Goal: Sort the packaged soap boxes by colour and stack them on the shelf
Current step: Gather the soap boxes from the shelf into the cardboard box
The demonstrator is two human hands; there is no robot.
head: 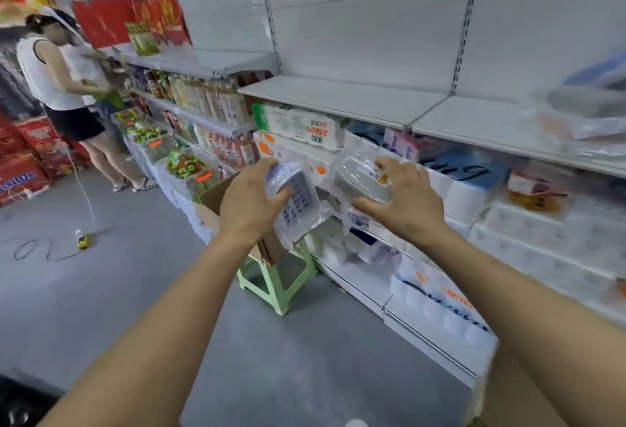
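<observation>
My left hand (252, 203) grips a blue soap box (294, 201), my right hand (399, 204) a grey soap box (360, 181); slick wrap could slip before the shelf (338, 97) at twelve o'clock.

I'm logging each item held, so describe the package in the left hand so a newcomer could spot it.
Below the bare grey shelf, two hands hold wrapped soap boxes. The left hand grips the pale purple box, tilted, its slotted face showing. The grey box in the right hand lies flatter.

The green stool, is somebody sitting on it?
No, nobody sits on the green stool; a brown cardboard box rests on top of it beside the shelves.
</observation>
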